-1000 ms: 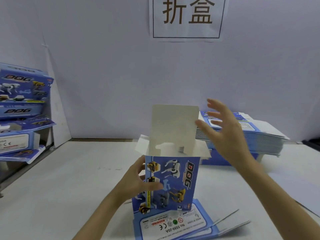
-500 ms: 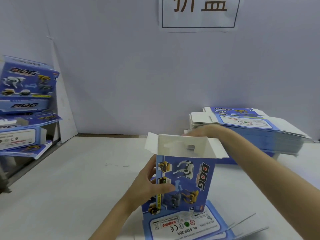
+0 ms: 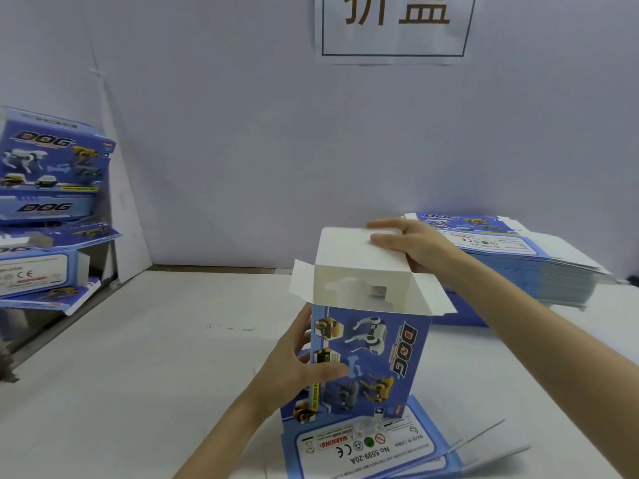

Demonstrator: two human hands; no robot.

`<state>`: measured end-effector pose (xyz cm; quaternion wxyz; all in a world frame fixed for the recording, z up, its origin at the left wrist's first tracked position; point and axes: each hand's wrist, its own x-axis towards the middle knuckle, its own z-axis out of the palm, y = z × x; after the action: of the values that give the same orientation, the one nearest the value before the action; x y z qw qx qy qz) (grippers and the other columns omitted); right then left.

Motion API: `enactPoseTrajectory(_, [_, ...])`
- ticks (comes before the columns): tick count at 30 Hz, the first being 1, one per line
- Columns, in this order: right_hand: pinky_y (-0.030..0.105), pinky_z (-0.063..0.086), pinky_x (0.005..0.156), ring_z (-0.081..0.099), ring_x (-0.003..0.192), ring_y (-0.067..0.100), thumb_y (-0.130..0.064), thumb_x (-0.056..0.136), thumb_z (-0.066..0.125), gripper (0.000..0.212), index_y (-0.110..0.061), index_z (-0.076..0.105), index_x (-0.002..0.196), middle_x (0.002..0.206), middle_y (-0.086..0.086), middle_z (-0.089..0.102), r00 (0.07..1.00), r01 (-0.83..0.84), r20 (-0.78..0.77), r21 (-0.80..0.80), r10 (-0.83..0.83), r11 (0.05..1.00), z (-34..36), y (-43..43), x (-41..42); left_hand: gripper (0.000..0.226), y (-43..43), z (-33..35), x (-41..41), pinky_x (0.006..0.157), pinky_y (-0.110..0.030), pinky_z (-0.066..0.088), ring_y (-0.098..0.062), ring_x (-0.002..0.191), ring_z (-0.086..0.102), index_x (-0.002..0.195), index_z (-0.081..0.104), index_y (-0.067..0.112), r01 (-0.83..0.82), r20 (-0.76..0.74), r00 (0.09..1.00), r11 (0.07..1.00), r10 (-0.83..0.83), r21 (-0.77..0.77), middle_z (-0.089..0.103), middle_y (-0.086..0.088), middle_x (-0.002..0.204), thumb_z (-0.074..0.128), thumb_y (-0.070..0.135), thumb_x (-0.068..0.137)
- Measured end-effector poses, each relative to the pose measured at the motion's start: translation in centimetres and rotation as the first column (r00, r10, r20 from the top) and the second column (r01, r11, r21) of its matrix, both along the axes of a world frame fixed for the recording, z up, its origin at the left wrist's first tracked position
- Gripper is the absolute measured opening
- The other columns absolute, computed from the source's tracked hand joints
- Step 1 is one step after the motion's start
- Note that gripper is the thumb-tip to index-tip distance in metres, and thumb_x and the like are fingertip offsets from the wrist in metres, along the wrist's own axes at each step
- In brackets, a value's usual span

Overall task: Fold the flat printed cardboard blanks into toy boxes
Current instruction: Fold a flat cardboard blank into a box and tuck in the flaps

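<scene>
Toy box [image 3: 370, 357] upright near table's [image 3: 155, 357] near edge, standing on loose flat blanks [image 3: 363, 451]. Long axis vertical, open mouth up, printed DOG face toward camera. Top flap [image 3: 356, 254] tipped forward over mouth. Left hand [image 3: 294, 371] grips box's left side, thumb across front face. Right hand [image 3: 415, 243] reaches in from right, straight fingers laid flat on top flap. Blank stack [image 3: 518, 257] at table's far right.

A plain, pale lavender-grey wall [image 3: 242, 150] fills the back, evenly lit with only soft shadows. High on it hangs a white paper sign [image 3: 394, 25] with a thin dark border and two large brown Chinese characters, cut off at the top. A white worktop [image 3: 138, 375] meets the wall along a dark strip [image 3: 214, 268]. At the left a pale panel [image 3: 129, 219] stands tilted.
</scene>
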<state>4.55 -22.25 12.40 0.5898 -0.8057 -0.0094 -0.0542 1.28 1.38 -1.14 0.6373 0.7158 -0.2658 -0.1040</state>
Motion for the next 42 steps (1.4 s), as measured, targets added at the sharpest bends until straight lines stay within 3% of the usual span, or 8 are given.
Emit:
enactPoseTrajectory(7, [0.015, 0.054, 0.073, 0.067, 0.071, 0.001, -0.002, 0.081, 0.072, 0.021, -0.023, 0.074, 0.085, 0.076, -0.011, 0.074, 0.943, 0.009, 0.332, 0.015, -0.013, 1.000, 1.0, 1.2, -0.9, 0.081, 0.1, 0.1, -0.1, 0.088, -0.030, 0.055, -0.013, 0.111, 0.064, 0.138, 0.039, 0.028, -0.016, -0.016, 1.000, 1.000, 0.016, 0.004, 0.066, 0.011, 0.121, 0.080, 0.025, 0.069])
enactPoseTrajectory(11, [0.014, 0.046, 0.045, 0.060, 0.053, 0.004, -0.005, 0.087, 0.066, 0.015, -0.017, 0.075, 0.084, 0.071, -0.005, 0.072, 0.985, -0.036, 0.170, 0.080, 0.022, 0.996, 1.3, 0.9, -1.0, 0.082, 0.0, 0.1, -0.3, 0.096, -0.038, 0.053, -0.014, 0.111, 0.064, 0.139, 0.038, 0.028, -0.028, -0.009, 1.000, 1.000, 0.028, 0.011, 0.065, 0.009, 0.123, 0.080, 0.022, 0.069])
enactPoseTrajectory(15, [0.024, 0.055, 0.052, 0.068, 0.060, 0.013, -0.030, 0.087, 0.067, 0.015, -0.015, 0.071, 0.088, 0.076, -0.002, 0.074, 1.000, 0.010, 0.019, 0.242, -0.015, 0.970, 2.1, 1.4, -0.7, 0.085, -0.1, 0.2, -0.4, 0.098, -0.044, 0.051, -0.017, 0.112, 0.064, 0.142, 0.036, 0.024, -0.047, -0.027, 0.998, 0.999, 0.048, 0.013, 0.063, 0.004, 0.127, 0.078, 0.023, 0.068])
enactPoseTrajectory(23, [0.039, 0.057, 0.051, 0.072, 0.060, 0.024, -0.034, 0.078, 0.073, 0.016, -0.019, 0.069, 0.081, 0.073, 0.005, 0.074, 0.982, 0.005, -0.164, 0.521, 0.095, 0.853, 3.3, 2.5, -0.7, 0.089, -0.1, 0.0, -0.2, 0.099, -0.046, 0.050, -0.016, 0.114, 0.062, 0.144, 0.033, 0.025, -0.056, -0.026, 0.998, 0.998, 0.057, 0.021, 0.062, 0.006, 0.128, 0.079, 0.025, 0.068])
enactPoseTrajectory(28, [0.040, 0.058, 0.053, 0.071, 0.058, 0.025, -0.028, 0.075, 0.070, 0.019, -0.014, 0.075, 0.063, 0.069, 0.009, 0.072, 0.972, -0.080, -0.159, 0.460, 0.171, 0.884, 4.3, 2.8, -1.1, 0.091, -0.2, -0.2, 0.0, 0.095, -0.043, 0.053, -0.017, 0.115, 0.062, 0.146, 0.031, 0.024, -0.061, -0.038, 0.997, 0.998, 0.061, 0.012, 0.060, 0.004, 0.130, 0.078, 0.026, 0.068])
enactPoseTrajectory(31, [0.037, 0.058, 0.061, 0.070, 0.065, 0.025, -0.026, 0.060, 0.073, 0.025, -0.012, 0.070, 0.081, 0.075, 0.010, 0.070, 0.956, -0.151, -0.168, 0.418, 0.240, 0.896, 4.4, 2.9, -1.5, 0.090, -0.2, -0.2, 0.0, 0.096, -0.046, 0.052, -0.018, 0.113, 0.063, 0.145, 0.032, 0.024, -0.064, -0.038, 0.997, 0.998, 0.064, 0.008, 0.061, 0.003, 0.129, 0.078, 0.025, 0.068])
enactPoseTrajectory(37, [0.027, 0.056, 0.054, 0.069, 0.064, 0.018, -0.012, 0.091, 0.061, 0.010, -0.017, 0.067, 0.098, 0.083, 0.007, 0.072, 0.990, -0.107, -0.070, 0.215, 0.124, 0.971, 3.4, 2.9, -1.5, 0.091, -0.3, -0.1, -0.2, 0.100, -0.048, 0.048, -0.020, 0.117, 0.060, 0.146, 0.030, 0.025, -0.063, -0.032, 0.997, 0.998, 0.063, 0.007, 0.058, 0.003, 0.133, 0.078, 0.026, 0.069])
enactPoseTrajectory(42, [0.025, 0.055, 0.049, 0.070, 0.058, 0.012, -0.017, 0.088, 0.067, 0.006, -0.022, 0.070, 0.090, 0.074, 0.001, 0.074, 0.998, -0.064, 0.018, 0.179, 0.062, 0.982, 2.9, 3.2, -1.9, 0.091, -0.4, -0.2, -0.2, 0.099, -0.043, 0.050, -0.016, 0.114, 0.062, 0.148, 0.028, 0.022, -0.077, -0.033, 0.996, 0.997, 0.078, 0.007, 0.058, 0.002, 0.132, 0.077, 0.025, 0.072])
